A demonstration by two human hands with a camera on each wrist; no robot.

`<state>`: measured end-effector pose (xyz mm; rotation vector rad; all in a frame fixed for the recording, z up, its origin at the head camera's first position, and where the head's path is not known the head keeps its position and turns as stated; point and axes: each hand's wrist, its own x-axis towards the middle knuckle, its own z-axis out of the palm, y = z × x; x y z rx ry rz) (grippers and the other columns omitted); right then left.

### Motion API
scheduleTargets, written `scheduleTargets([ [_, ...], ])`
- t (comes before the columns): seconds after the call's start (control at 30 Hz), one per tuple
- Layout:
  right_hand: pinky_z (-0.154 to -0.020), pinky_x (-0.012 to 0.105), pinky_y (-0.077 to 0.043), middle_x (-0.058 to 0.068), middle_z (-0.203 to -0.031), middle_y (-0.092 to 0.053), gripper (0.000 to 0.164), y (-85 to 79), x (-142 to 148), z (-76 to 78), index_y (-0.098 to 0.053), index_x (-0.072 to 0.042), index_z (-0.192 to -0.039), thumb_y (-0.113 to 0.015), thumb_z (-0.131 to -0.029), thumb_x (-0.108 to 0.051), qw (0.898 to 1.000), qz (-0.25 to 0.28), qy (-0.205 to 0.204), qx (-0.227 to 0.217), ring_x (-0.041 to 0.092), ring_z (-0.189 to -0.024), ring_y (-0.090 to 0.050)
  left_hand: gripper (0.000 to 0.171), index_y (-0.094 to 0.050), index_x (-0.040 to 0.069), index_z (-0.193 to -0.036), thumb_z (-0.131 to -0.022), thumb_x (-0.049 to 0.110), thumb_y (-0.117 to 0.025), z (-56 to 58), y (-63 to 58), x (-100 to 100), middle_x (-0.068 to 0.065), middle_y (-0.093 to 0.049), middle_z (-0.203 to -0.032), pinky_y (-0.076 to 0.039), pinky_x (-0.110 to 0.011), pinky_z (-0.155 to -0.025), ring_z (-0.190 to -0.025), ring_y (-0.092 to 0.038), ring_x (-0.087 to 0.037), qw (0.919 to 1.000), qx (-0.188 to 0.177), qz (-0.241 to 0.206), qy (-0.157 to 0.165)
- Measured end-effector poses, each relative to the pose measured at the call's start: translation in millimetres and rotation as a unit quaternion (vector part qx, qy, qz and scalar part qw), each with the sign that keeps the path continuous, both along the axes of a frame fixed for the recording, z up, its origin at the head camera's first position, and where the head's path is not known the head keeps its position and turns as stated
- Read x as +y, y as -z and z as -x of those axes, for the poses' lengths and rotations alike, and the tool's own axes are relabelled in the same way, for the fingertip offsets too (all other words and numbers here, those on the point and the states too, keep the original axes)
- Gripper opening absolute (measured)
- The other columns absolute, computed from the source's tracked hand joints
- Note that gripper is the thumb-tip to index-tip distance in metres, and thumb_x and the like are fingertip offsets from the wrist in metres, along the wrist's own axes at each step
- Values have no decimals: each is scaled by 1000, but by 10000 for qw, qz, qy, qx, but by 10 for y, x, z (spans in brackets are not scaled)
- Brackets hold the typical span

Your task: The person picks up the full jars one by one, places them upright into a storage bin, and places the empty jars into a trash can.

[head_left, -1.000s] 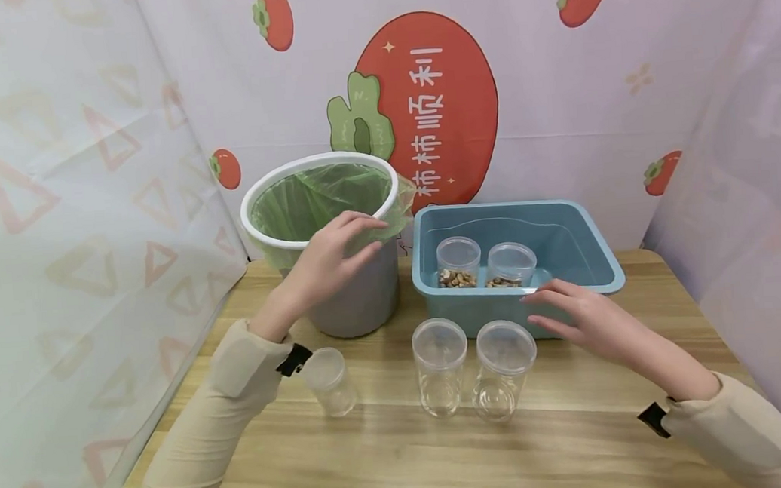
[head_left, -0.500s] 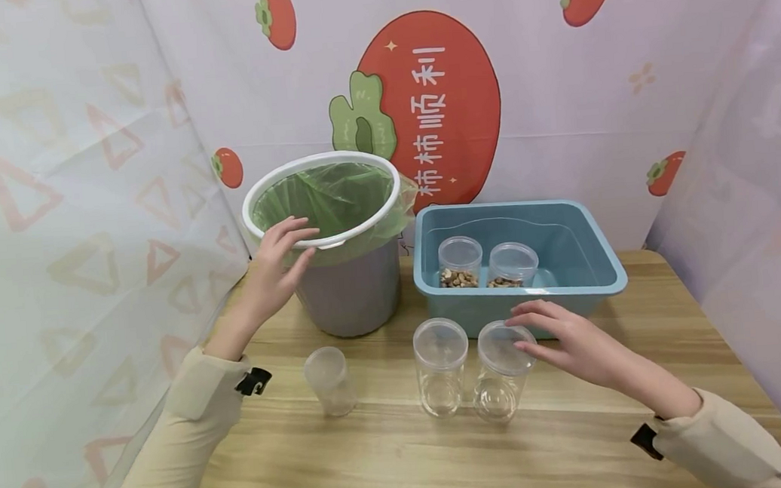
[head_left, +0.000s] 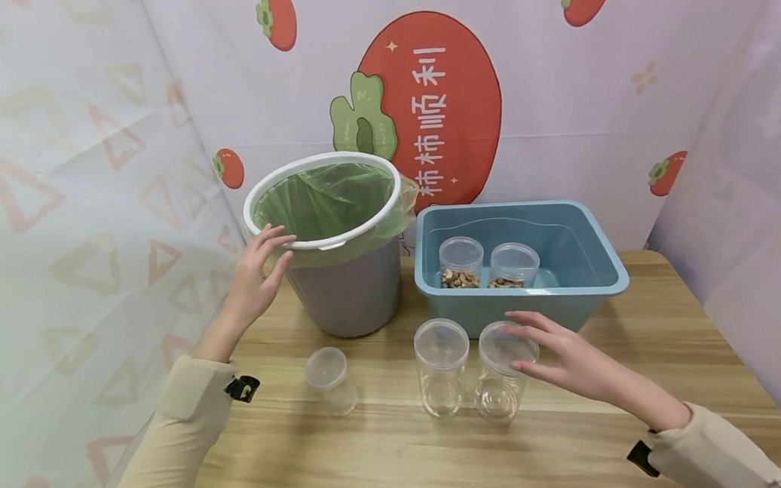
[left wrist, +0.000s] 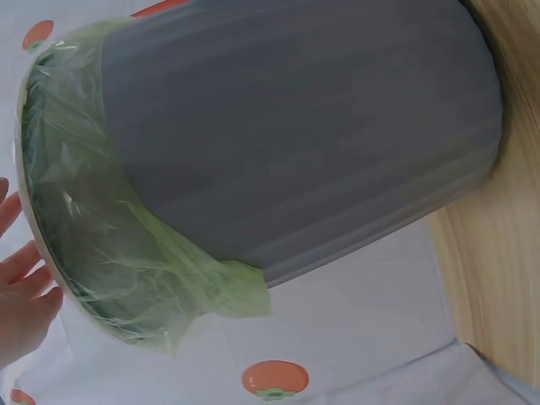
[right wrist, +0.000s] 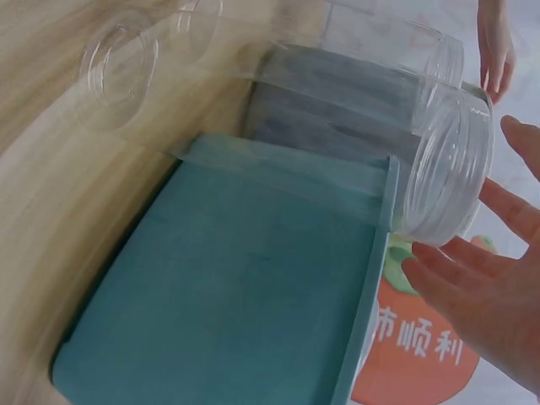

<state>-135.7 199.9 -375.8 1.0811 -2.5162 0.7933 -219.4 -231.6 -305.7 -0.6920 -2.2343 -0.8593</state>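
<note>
My left hand hovers at the near left rim of a grey trash bin, fingers loosely spread and holding nothing. In the left wrist view its fingertips overlap the rim's edge. My right hand reaches over the lid of a clear lidded jar; thumb and fingers stand apart around the lid's right side. The right wrist view shows those fingers close to the lid end of that jar. A matching clear jar stands just left of it, and a smaller clear jar farther left.
A blue plastic tub stands behind the jars, with two lidded jars of nuts inside. The bin is lined with a green plastic bag. Printed cloth hangs behind and at both sides of the wooden table.
My left hand has drawn leftward and down, from in front of the bin to its left rim. The right hand has come down and left from the tub's edge to the jar's lid.
</note>
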Motion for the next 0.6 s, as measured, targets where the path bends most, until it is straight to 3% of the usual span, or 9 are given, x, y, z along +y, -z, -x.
scheduleTargets([
  [0.33, -80, 27, -45, 5, -126, -45, 45, 101, -32, -19, -58, -18, -112, -74, -70, -21, 9999, 147, -44, 50, 24, -108, -49, 18, -60, -5, -100, -83, -4, -56, 70, 54, -17, -21, -56, -103, -24, -41, -102, -115, -40, -36, 9999, 132, -26, -82],
  [0.5, -77, 34, -47, 6, -124, -46, 47, 143, -38, -20, -58, -19, -111, -75, -69, -23, 9998, 192, 21, -1, 24, -108, -49, 15, -60, -5, -96, -82, -4, -57, 98, 65, -5, -20, -55, -99, -25, -44, -99, -110, -42, -36, 9997, 68, -129, -181],
  [0.6, -79, 27, -45, 7, -118, -48, 48, 163, -49, -6, -59, -18, -109, -78, -66, -23, 9994, 334, 12, 64, 23, -107, -48, 14, -59, -5, -95, -82, -4, -57, 108, 63, 4, -21, -55, -98, -25, -45, -98, -109, -42, -37, 9996, 16, -175, -207],
])
